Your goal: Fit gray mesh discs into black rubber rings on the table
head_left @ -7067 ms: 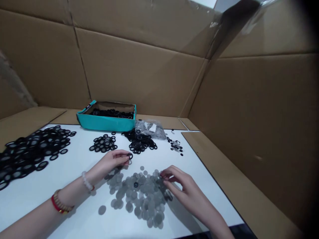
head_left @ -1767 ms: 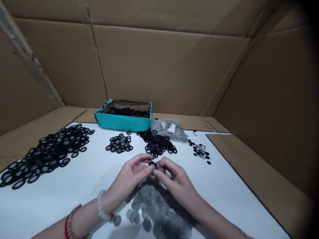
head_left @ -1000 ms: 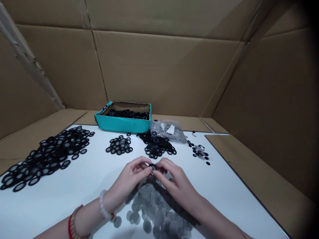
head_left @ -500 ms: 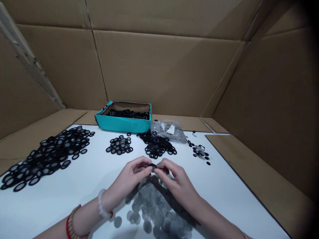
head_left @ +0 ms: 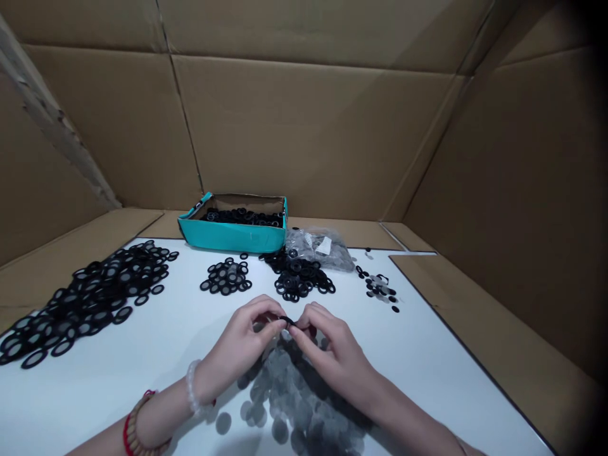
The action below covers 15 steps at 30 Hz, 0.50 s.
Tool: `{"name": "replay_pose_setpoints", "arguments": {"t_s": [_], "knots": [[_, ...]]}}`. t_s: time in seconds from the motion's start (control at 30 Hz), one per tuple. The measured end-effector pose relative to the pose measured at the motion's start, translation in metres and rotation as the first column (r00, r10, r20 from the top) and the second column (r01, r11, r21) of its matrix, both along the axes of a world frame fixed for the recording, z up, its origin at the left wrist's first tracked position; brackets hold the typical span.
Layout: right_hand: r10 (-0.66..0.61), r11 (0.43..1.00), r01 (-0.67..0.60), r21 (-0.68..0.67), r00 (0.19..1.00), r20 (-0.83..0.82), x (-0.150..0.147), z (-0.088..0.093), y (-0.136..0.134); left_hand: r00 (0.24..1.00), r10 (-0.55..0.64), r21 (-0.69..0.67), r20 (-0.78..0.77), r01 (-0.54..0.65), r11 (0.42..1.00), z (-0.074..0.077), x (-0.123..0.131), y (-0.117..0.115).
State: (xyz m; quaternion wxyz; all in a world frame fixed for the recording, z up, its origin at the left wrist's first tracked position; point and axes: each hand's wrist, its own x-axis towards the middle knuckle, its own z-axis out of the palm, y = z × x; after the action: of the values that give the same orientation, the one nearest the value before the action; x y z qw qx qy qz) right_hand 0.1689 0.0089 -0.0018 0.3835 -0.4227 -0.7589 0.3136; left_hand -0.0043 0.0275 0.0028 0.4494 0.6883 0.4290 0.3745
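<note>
Between the fingertips of both hands is a black ring [head_left: 287,321], held just above the table. My left hand [head_left: 253,329] pinches its left side with thumb and forefinger. From the right, my right hand [head_left: 327,342] grips the same ring, thumb in front and fingers curled behind. Fingers cover much of the ring, so I cannot tell whether a disc sits in it. Below the hands spreads a heap of thin grey translucent discs [head_left: 304,405]. Beyond them lies a pile of bare black rings [head_left: 304,275].
Rings with grey centres form a large pile [head_left: 102,294] at left and a small pile [head_left: 225,277] nearer the middle. A teal box [head_left: 232,237] of black rings stands behind, beside a clear plastic bag [head_left: 320,248]. Small black pieces [head_left: 380,288] lie right. Cardboard walls [head_left: 304,133] surround the white table.
The ring has tilted slightly between the fingertips, and both hands have shifted a little. The whole view has moved slightly; the piles look the same.
</note>
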Motion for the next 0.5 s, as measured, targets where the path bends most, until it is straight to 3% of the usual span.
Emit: {"name": "replay_pose_setpoints", "arguments": {"t_s": [0.13,0.33,0.4,0.5], "knots": [[-0.029,0.998,0.028,0.054,0.999,0.013,0.0000,-0.0001,-0.0010,0.999,0.031,-0.007,0.013,-0.031,0.999,0.0023,0.0024,-0.0008],[0.003,0.995,-0.004,-0.097,1.000,-0.012,0.0017,-0.0003,0.0068,0.986,0.027,-0.227,0.167,0.012,0.974,-0.0006,0.0051,-0.0011],[0.007,0.993,-0.009,-0.116,1.000,-0.016,0.0017,-0.0001,0.0075,0.988,-0.015,-0.201,0.154,0.047,0.978,-0.0002,0.0042,-0.0013],[0.006,0.991,-0.006,-0.130,1.000,-0.003,0.0008,-0.0002,0.0055,0.999,-0.048,-0.038,0.023,0.049,0.998,0.0021,0.0015,-0.0014]]}}
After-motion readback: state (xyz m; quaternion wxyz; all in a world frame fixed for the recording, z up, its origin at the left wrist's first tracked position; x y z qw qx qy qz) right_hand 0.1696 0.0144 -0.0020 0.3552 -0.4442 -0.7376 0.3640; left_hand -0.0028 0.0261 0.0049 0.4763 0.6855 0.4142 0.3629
